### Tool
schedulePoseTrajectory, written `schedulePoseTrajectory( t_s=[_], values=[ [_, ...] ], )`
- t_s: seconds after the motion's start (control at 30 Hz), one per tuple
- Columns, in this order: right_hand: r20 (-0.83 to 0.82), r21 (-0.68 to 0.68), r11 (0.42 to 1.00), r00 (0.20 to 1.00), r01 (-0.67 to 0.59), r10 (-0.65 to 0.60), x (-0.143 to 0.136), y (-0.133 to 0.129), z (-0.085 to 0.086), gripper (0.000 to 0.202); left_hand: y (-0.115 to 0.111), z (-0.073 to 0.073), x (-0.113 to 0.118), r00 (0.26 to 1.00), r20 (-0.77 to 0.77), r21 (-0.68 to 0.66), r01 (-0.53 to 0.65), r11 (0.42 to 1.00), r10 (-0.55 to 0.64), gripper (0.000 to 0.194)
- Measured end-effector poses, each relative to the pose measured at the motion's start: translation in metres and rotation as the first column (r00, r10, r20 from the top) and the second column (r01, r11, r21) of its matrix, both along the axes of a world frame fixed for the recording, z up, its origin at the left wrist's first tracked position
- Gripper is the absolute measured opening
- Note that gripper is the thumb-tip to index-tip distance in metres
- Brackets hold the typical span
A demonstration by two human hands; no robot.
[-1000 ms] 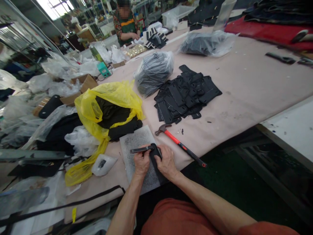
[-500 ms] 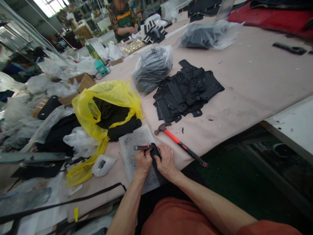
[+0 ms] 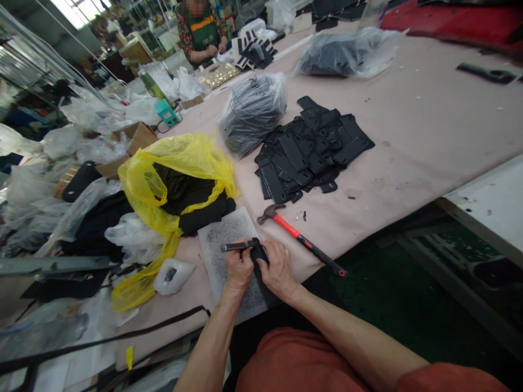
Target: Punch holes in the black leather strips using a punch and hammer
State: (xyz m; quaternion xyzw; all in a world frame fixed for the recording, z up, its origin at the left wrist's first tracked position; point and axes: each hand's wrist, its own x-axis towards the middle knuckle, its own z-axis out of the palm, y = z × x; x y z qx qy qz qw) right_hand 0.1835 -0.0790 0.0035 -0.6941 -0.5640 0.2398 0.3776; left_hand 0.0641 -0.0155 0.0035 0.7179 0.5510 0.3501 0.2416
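Observation:
My left hand [image 3: 239, 268] is closed around a metal punch [image 3: 235, 246], whose shiny shaft points left above a pale cutting board [image 3: 216, 234]. Its other end meets a black strap piece [image 3: 259, 251], which my right hand [image 3: 280, 267] pinches between thumb and fingers. The exact contact between punch and strap is hidden by my fingers. To the right of the board lies a claw hammer [image 3: 300, 238] with a red and black handle. Beyond it spreads a heap of black slotted pieces [image 3: 312, 147].
A yellow plastic bag [image 3: 139, 190] with dark material stands to the left, near a small white bag [image 3: 174, 276]. Clear bags of black pieces [image 3: 255, 109] sit farther back on the table [image 3: 429, 125]. A co-worker [image 3: 204, 35] is at the far side.
The view has shifted slightly. The punch's free end has swung a little to the left and down; both hands keep their hold.

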Motion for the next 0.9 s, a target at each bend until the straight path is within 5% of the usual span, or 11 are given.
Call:
schedulePoseTrajectory(
  t_s=[0.47,0.63,0.73,0.9],
  values=[
    [-0.014,-0.02,0.998,0.998,-0.054,0.054,0.005,0.0,0.003,0.04,0.005,-0.006,0.001,0.987,-0.115,0.037,0.114,0.993,-0.109,0.022],
    [0.117,0.067,0.997,0.991,0.048,-0.056,0.054,-0.001,0.009,0.044,0.006,-0.007,0.0,0.989,-0.086,0.055,0.13,0.99,-0.125,0.021],
    [0.3,-0.02,0.99,0.946,0.137,-0.125,0.093,-0.003,0.008,0.043,0.005,-0.008,0.001,0.986,-0.107,0.058,0.133,0.989,-0.126,0.021],
    [0.483,-0.252,0.968,0.869,0.015,0.112,0.12,-0.003,0.006,0.024,0.002,-0.009,0.002,0.989,-0.1,0.065,0.117,0.991,-0.11,0.021]
  ],
)
